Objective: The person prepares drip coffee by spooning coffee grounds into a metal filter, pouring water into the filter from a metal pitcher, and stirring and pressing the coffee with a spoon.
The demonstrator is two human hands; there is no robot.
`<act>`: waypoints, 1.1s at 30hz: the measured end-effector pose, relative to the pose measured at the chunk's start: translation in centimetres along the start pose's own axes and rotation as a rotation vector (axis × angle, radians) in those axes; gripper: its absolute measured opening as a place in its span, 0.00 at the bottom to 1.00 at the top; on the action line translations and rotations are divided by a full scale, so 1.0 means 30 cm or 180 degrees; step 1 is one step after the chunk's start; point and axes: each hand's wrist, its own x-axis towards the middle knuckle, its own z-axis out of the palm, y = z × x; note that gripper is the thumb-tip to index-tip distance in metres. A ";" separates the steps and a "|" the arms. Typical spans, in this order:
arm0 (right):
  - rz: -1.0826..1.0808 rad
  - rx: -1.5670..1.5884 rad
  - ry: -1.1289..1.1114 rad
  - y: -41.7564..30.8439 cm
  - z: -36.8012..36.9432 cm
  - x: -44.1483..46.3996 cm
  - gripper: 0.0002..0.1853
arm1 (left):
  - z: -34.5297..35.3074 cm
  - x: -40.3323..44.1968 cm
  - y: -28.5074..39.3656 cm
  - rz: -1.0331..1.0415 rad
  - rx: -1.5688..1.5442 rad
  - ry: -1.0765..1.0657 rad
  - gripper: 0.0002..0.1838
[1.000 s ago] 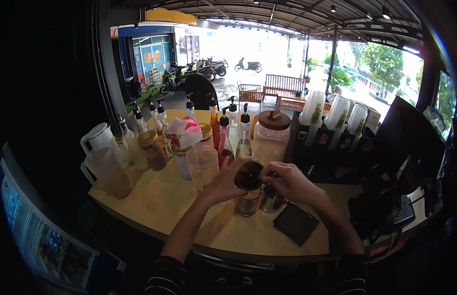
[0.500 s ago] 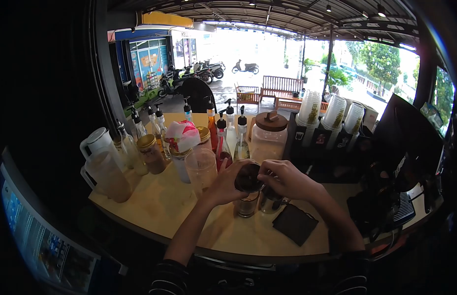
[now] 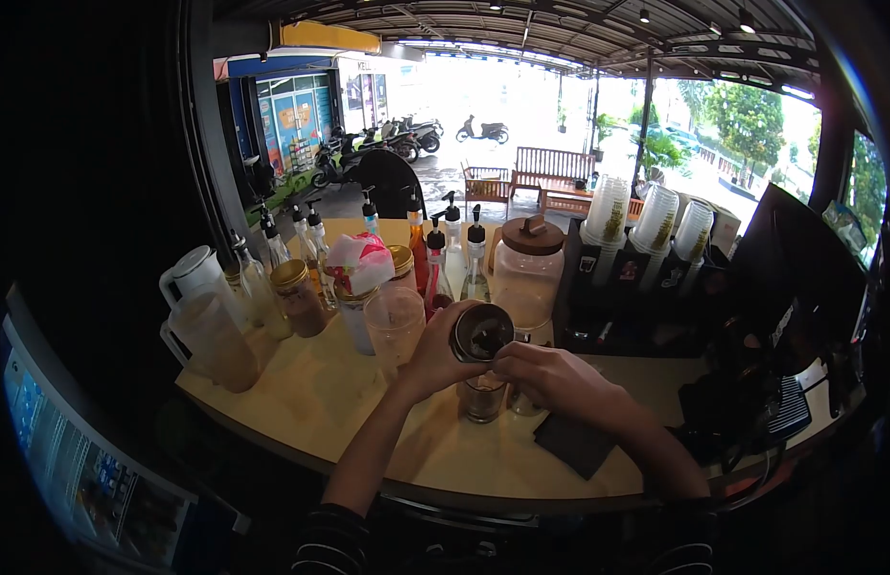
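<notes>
My left hand (image 3: 430, 356) is wrapped round a round, dark-walled cup (image 3: 482, 331). The cup is tipped so that its mouth faces me, and something dark shows inside. Against the lower right of its rim, my right hand (image 3: 558, 376) has its fingers closed together; whatever they pinch is hidden. Directly below stands a clear drinking glass (image 3: 482, 406) with brownish contents, on the wooden counter (image 3: 406, 450). Beside the glass is a metal pitcher (image 3: 524, 402), mostly covered by my right hand. A folded dark cloth (image 3: 574, 447) lies to the right.
A clear plastic pitcher (image 3: 394, 321) stands just left of my hands. Several pump bottles (image 3: 474, 264), gold-lidded jars (image 3: 298, 302) and a wooden-lidded jar (image 3: 529, 273) line the back. Stacked plastic cups (image 3: 608, 211) and a dark monitor (image 3: 761, 264) are at right.
The cup has risen slightly and turned, so more of its inside shows. My right hand has moved down to its lower rim and covers more of the metal pitcher.
</notes>
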 end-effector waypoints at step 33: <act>0.0729 0.0811 -0.0481 0.032 -0.043 0.149 0.08 | -0.019 -0.016 0.010 0.0516 0.0892 -0.0530 0.43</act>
